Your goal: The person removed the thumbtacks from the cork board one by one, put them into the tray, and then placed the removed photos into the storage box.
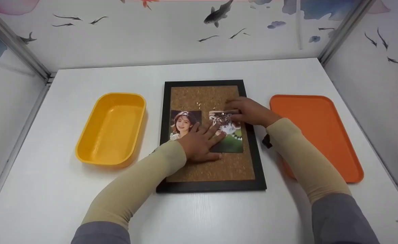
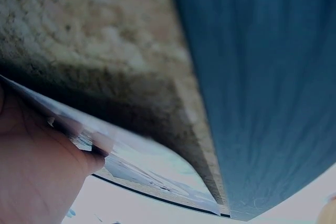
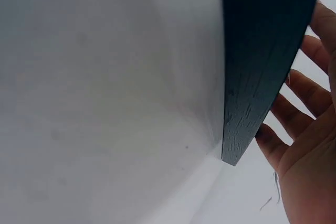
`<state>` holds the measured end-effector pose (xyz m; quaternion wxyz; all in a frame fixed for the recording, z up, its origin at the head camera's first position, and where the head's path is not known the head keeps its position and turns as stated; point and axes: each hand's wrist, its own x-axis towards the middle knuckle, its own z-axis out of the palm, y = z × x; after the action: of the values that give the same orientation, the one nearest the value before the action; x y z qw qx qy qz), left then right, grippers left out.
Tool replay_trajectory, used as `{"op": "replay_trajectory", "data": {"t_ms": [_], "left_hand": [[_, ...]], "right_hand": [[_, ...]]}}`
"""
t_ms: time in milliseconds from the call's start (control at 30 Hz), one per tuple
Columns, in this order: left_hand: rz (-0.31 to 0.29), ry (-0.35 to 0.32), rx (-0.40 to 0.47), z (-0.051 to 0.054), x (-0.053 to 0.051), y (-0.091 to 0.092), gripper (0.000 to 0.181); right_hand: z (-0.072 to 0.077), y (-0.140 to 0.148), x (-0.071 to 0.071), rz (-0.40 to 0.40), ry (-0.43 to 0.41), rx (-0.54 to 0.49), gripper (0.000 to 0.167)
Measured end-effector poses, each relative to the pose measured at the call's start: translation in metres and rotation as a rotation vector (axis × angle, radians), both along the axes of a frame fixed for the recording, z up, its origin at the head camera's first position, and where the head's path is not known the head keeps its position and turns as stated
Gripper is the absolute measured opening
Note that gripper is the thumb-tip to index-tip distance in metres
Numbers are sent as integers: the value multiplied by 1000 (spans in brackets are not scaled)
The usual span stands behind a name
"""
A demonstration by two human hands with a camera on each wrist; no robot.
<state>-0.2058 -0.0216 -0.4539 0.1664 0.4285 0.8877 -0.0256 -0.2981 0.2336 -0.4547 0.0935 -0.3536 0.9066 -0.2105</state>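
A cork board [image 1: 216, 169] in a black frame [image 1: 212, 186] lies on the white table. On the cork are a portrait photo [image 1: 183, 122] at left and a tiger photo [image 1: 231, 144] at right. The left hand [image 1: 200, 144] rests with fingers spread across both photos' inner edges. At the tiger photo's top edge is the right hand [image 1: 251, 111], fingers bent; whether it pinches something there cannot be told. The left wrist view shows that hand [image 2: 42, 166] beside a photo [image 2: 152, 156] whose edge stands off the cork. Behind the frame's side [image 3: 252, 66], the right hand [image 3: 310, 114] shows bent fingers.
A yellow tray [image 1: 109, 135] stands left of the board. An orange tray [image 1: 316, 125] lies to the right, partly under the right forearm. Small shiny bits [image 1: 199, 105] sit on the cork above the photos. Printed white walls enclose the table's back and sides.
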Motion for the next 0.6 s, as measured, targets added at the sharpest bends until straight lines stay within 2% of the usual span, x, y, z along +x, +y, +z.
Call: {"op": "replay_trajectory", "data": {"t_ms": [233,500,600], "left_hand": [[-6,3,4,0,1,0,81],[4,4,-18,-11,-4,2,82],[4,2,-11,-12,-5,2,82]], "right_hand": [[-2,-4,-1,43,51,53,36],[-6,-6,-5,66,48,106,46],[-7,-6,-6,73,57,112,45]]}}
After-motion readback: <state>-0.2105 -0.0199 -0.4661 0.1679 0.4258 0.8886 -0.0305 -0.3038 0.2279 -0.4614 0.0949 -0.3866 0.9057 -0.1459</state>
